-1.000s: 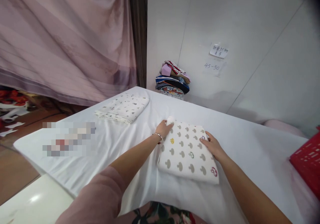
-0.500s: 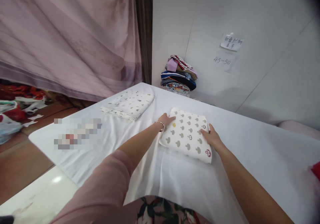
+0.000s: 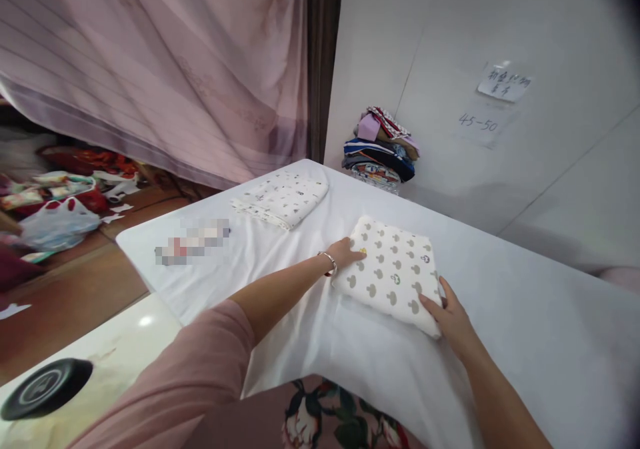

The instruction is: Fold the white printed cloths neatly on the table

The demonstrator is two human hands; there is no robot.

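Note:
A folded white cloth with grey mushroom prints (image 3: 391, 272) lies on the white-sheeted table (image 3: 525, 315). My left hand (image 3: 346, 253), with a bracelet at the wrist, rests flat on the cloth's left edge, fingers stretched out. My right hand (image 3: 450, 315) touches the cloth's near right corner, fingers lying along its edge. A second folded white cloth with small prints (image 3: 283, 197) lies farther back on the left of the table, apart from both hands.
A pile of folded coloured clothes (image 3: 383, 145) sits against the white wall behind the table. A pink curtain (image 3: 175, 82) hangs at the left. Bags and clutter (image 3: 60, 215) lie on the wooden floor. A dark round object (image 3: 45, 389) sits on a white surface at the near left.
The view has swung left. My right hand slid from the cloth's right side down to its near right corner. My left hand stays on the left edge.

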